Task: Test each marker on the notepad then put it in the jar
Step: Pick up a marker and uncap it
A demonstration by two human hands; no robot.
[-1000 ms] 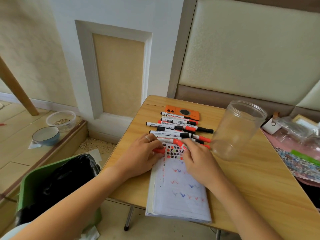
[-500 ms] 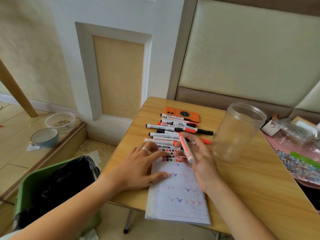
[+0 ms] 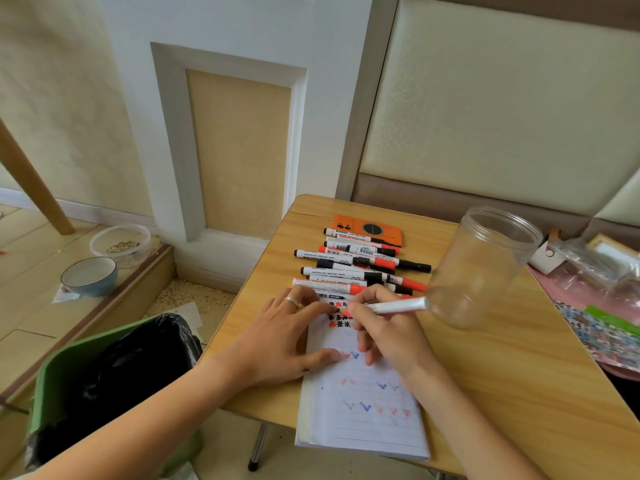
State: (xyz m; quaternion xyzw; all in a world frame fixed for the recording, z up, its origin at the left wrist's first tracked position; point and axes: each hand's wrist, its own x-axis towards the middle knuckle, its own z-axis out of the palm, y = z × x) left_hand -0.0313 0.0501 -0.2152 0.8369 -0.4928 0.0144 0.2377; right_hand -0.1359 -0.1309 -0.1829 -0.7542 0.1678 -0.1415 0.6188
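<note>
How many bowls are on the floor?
2: a blue bowl on the floor to the left of the table, and a clear bowl holding bits just behind it.

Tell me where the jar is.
In the head view, the jar stands on the table's right side, just right of the marker row and beyond the right hand.

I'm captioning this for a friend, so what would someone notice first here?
Both hands meet at the notepad near the table's front edge: the right hand holds a marker tip-down on the page, and the left hand rests flat beside it. Behind lie a row of markers, with an empty clear jar to the right.
</note>
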